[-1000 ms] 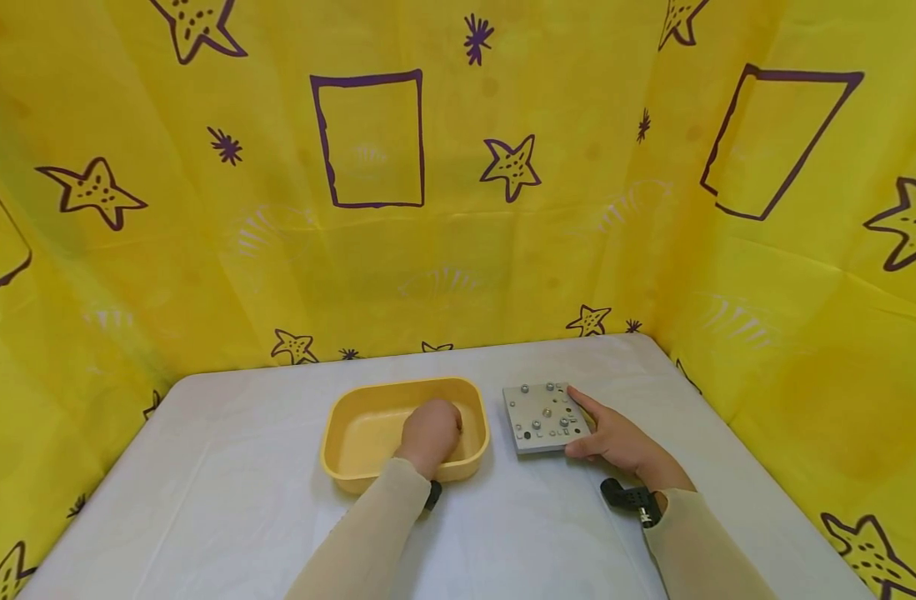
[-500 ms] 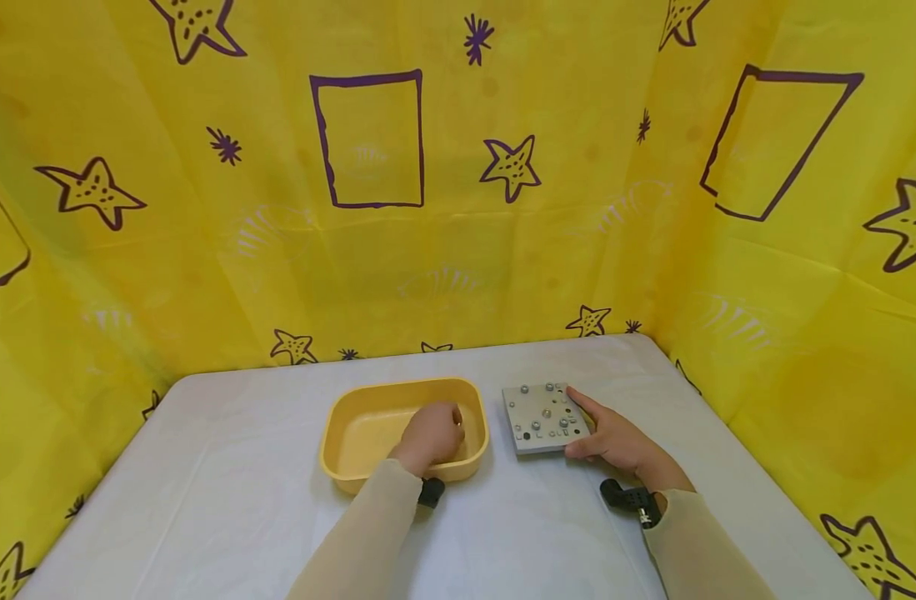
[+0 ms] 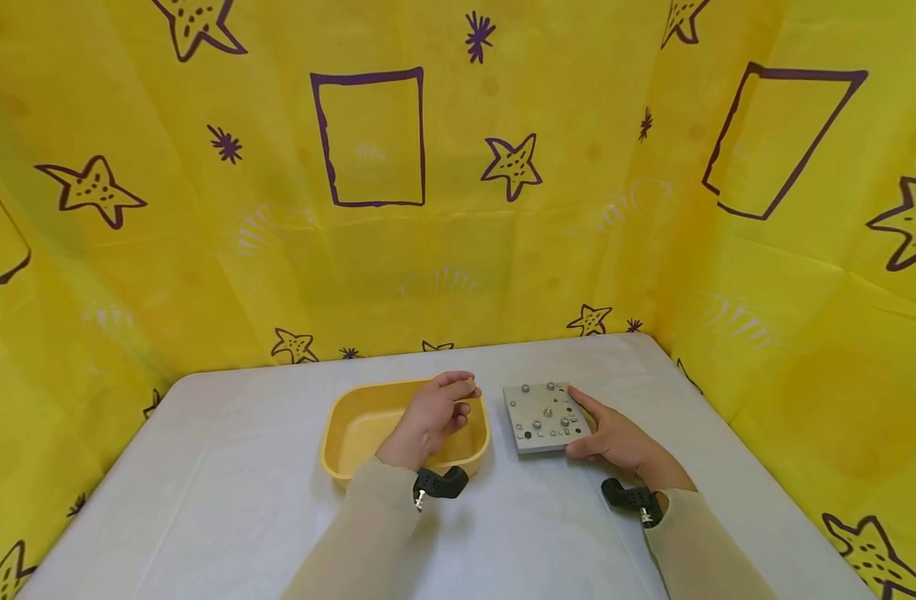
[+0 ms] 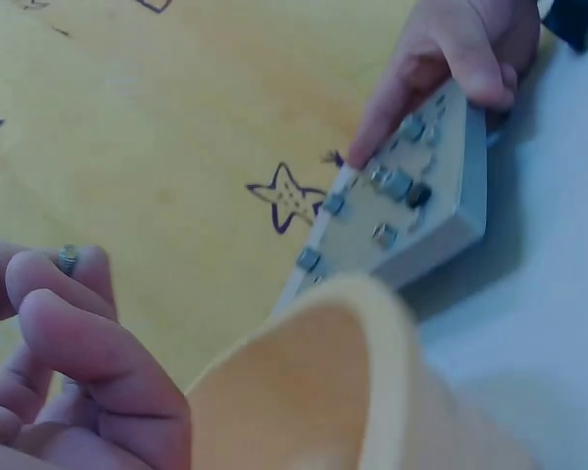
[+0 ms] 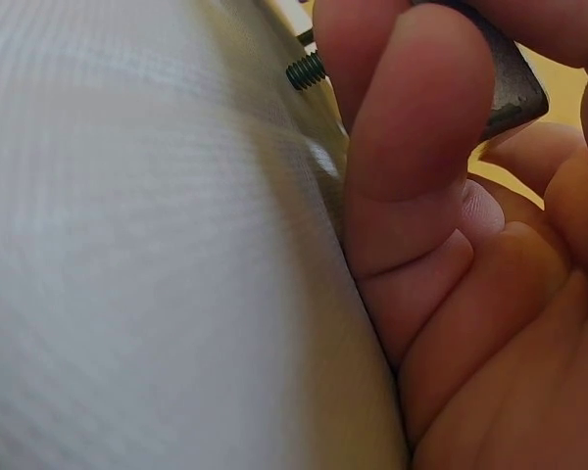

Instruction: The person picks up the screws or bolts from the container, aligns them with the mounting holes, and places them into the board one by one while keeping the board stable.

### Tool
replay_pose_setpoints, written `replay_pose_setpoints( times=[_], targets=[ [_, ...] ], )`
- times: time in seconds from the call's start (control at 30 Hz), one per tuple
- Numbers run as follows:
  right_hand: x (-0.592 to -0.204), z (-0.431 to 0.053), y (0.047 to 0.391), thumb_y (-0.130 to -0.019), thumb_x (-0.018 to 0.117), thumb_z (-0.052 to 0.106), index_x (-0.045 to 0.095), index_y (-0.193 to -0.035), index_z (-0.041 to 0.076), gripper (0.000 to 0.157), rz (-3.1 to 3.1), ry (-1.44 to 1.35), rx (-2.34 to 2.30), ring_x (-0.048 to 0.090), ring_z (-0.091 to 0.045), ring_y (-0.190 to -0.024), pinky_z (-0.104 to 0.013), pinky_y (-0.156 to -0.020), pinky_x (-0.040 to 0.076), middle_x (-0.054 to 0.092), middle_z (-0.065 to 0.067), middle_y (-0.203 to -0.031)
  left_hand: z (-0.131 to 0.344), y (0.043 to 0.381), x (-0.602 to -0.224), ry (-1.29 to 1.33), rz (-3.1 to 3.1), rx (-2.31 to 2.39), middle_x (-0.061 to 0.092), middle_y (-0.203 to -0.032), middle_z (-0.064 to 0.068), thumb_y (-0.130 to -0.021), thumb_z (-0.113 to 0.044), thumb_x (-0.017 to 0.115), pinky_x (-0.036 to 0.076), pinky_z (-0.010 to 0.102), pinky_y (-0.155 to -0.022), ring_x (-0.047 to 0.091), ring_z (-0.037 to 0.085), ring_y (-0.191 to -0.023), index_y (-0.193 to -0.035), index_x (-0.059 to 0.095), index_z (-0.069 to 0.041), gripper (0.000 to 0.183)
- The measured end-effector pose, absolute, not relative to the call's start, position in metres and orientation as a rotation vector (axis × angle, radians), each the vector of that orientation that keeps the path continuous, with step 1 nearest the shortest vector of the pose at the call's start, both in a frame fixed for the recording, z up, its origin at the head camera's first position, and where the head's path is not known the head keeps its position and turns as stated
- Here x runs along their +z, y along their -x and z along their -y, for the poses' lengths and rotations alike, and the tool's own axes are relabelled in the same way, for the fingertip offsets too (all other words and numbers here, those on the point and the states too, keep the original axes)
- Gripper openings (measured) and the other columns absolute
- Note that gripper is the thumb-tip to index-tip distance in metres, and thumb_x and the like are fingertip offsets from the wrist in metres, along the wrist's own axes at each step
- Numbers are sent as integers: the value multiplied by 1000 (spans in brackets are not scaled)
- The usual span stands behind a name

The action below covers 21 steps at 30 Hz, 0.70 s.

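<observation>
My left hand is raised over the right part of a yellow plastic bin. Between its thumb and fingertips it pinches a small metal screw, mostly covered by the fingers. To the right, my right hand grips the right edge of a grey metal plate, thumb at the near corner and a finger along the far side. Several bolts stand up from the plate's face among small holes. From the right wrist, a threaded screw end sticks out beside the fingers.
A white-covered table carries the bin and the plate, set side by side with a narrow gap. Yellow curtains with starfish drawings rise behind and at both sides. Each wrist wears a black camera strap.
My left hand has risen out of the bin, its fingertips turning up and to the right, with the small screw now showing between them. The right hand and the plate stay put.
</observation>
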State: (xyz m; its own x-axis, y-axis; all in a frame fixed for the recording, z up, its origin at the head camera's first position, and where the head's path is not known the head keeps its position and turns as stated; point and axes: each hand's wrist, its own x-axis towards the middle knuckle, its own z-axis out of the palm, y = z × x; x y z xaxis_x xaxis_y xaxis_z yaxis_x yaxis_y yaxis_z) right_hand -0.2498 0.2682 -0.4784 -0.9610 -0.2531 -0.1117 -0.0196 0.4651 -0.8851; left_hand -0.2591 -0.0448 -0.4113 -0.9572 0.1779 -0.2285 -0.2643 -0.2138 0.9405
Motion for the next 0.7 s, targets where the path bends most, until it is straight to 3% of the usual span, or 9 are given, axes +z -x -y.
replay_pose_setpoints(
  times=[0.2, 0.33, 0.6, 0.7],
  targets=[
    [-480, -271, 251, -69, 91, 31, 22, -160, 29, 114, -2501, 214, -1482, 32, -35, -127, -59, -114, 10, 22, -11, -161, 13, 266, -410, 115, -1594, 2351, 66, -105, 11, -101, -16, 60, 43, 21, -60, 51, 16, -70, -120, 62, -8, 21],
    [-482, -270, 252, -67, 92, 36, 23, -160, 30, 116, -2519, 187, -1466, 33, -34, -127, -59, -113, 13, 23, -11, -161, -12, 270, -413, 86, -1663, 2326, 67, -104, 13, -99, -14, 63, 42, 21, -57, 51, 16, -67, -117, 64, -8, 19],
    [-481, -270, 253, -68, 91, 38, 23, -160, 29, 115, -2542, 167, -1433, 38, -34, -122, -57, -108, 22, 31, -12, -155, -52, 276, -417, -38, -2161, 1987, 66, -97, 5, -98, -15, 65, 43, 24, -56, 56, 19, -70, -107, 69, -17, 10],
    [-482, -270, 253, -68, 91, 37, 25, -159, 29, 113, -2529, 184, -1454, 39, -33, -121, -57, -110, 21, 33, -11, -155, -61, 279, -422, -117, -2367, 1814, 63, -94, 1, -98, -15, 65, 45, 26, -59, 57, 18, -72, -108, 70, -15, 11]
  ],
)
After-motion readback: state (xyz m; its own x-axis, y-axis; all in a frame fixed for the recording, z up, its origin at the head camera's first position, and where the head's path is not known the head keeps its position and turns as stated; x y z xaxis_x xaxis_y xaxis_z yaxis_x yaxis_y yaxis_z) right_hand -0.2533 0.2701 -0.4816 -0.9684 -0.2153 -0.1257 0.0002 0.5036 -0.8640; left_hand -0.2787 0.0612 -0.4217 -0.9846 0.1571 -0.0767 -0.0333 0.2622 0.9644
